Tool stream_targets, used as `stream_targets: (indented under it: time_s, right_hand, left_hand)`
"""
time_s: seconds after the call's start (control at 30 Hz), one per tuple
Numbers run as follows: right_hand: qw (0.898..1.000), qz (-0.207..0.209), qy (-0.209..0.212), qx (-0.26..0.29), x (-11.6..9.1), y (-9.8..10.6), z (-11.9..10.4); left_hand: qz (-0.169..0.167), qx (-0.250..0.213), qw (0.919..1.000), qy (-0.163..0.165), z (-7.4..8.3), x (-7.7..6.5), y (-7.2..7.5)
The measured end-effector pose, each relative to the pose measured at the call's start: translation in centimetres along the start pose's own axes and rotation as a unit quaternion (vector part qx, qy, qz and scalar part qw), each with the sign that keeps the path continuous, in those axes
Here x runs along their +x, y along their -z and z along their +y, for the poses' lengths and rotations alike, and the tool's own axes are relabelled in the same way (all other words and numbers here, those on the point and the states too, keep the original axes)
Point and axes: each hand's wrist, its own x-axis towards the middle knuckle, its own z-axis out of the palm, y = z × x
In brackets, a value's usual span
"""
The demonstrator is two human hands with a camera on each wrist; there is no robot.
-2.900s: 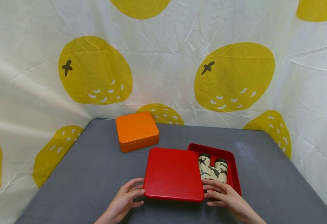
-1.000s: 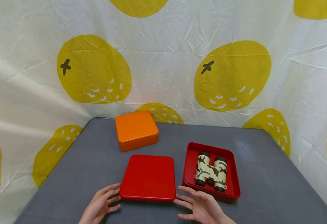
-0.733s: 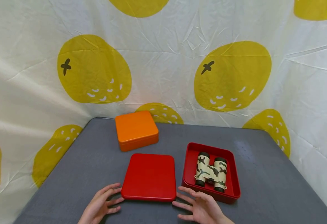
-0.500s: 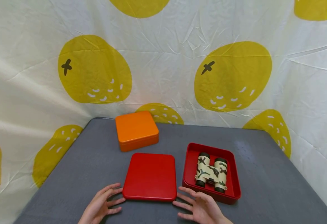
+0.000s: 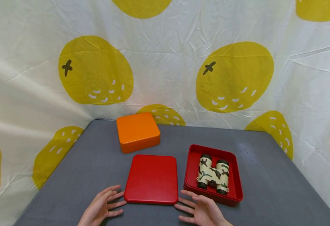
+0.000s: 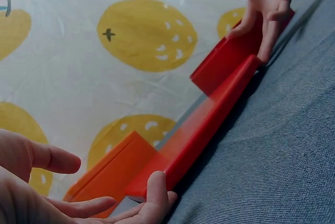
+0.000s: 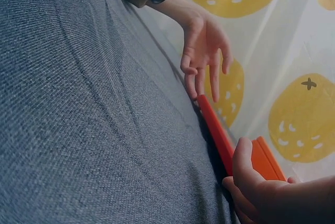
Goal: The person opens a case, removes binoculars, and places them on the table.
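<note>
Both wrists run off the bottom edge of the head view. The glossy red lid (image 5: 151,179) lies flat on the grey woven tabletop (image 5: 266,188). Left of it rests the left hand (image 5: 101,208), right of it the right hand (image 5: 202,212), both with relaxed, spread fingers gripping nothing. Just right of the lid, the red box (image 5: 236,185) holds camouflage binoculars (image 5: 213,173). Behind the lid sits an orange tin (image 5: 137,131), before a wrinkled lemon-print cloth (image 5: 165,62).

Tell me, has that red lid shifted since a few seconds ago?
Yes. The red lid lay partly over the red box, hiding part of the binoculars; now it lies flat on the table, left of the box, which stayed put.
</note>
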Motion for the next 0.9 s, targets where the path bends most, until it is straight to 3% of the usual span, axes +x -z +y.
stream_targets:
  time_s: [0.63, 0.9]
  right_hand:
    - [1.000, -0.009, 0.003, -0.013, -0.19, -0.25, 0.21]
    - [0.999, 0.006, 0.007, -0.036, -0.27, -0.56, 0.36]
  left_hand:
    - [-0.053, -0.002, 0.9986, 0.002, 0.14, -0.61, 0.65]
    - [-0.051, -0.008, 0.9987, 0.002, 0.01, -0.72, 0.58]
